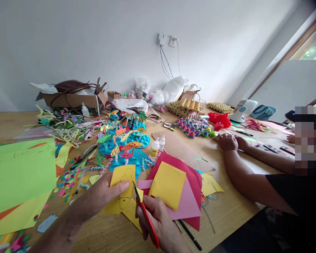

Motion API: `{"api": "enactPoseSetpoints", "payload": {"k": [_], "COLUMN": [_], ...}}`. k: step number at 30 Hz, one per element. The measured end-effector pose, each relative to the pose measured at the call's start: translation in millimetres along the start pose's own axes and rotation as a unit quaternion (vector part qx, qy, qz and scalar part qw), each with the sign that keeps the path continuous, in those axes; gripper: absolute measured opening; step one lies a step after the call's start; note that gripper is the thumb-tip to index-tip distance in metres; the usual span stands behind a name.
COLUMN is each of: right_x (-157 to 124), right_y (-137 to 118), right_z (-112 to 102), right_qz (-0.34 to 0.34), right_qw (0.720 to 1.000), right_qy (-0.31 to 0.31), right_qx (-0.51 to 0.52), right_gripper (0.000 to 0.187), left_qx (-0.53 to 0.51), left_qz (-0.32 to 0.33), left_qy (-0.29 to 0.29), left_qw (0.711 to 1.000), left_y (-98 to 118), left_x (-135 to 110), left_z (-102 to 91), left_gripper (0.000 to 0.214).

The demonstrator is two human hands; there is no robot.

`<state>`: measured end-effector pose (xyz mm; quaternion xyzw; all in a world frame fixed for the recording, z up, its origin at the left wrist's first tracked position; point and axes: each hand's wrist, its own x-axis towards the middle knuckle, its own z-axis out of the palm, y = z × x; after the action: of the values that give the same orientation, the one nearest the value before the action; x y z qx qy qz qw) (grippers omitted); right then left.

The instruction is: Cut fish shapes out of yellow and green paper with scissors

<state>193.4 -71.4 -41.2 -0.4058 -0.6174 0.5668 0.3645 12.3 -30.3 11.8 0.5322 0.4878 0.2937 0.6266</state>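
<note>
My left hand (101,195) pinches a yellow paper sheet (122,182) with a drawn outline on it, thumb on top. My right hand (158,219) is closed round red-handled scissors (147,219). Their blades point up into the yellow sheet's right edge. Just right of my hands lies a stack of yellow, pink and red paper (179,189). A black pencil (191,236) lies under that stack's near edge.
Green paper sheets (18,175) cover the near left. Blue discs with paper fish (126,144), two glue bottles (157,146), pipe cleaners, egg cartons (185,105) and a cardboard box (71,98) fill the table. Another person's arms (242,165) rest on the table at right.
</note>
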Motion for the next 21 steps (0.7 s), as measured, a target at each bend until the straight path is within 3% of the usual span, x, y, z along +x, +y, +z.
{"api": "enactPoseSetpoints", "payload": {"k": [21], "right_x": [1.0], "right_y": [5.7], "right_z": [0.8], "right_qz": [-0.006], "right_qw": [1.000], "right_qy": [0.004], "right_qx": [-0.001], "right_gripper": [0.035], "left_qx": [-0.025], "left_qz": [0.008], "left_qy": [-0.009], "left_qw": [1.000], "left_y": [5.7], "left_x": [0.9], "left_z": [-2.0], "left_gripper": [0.030]}}
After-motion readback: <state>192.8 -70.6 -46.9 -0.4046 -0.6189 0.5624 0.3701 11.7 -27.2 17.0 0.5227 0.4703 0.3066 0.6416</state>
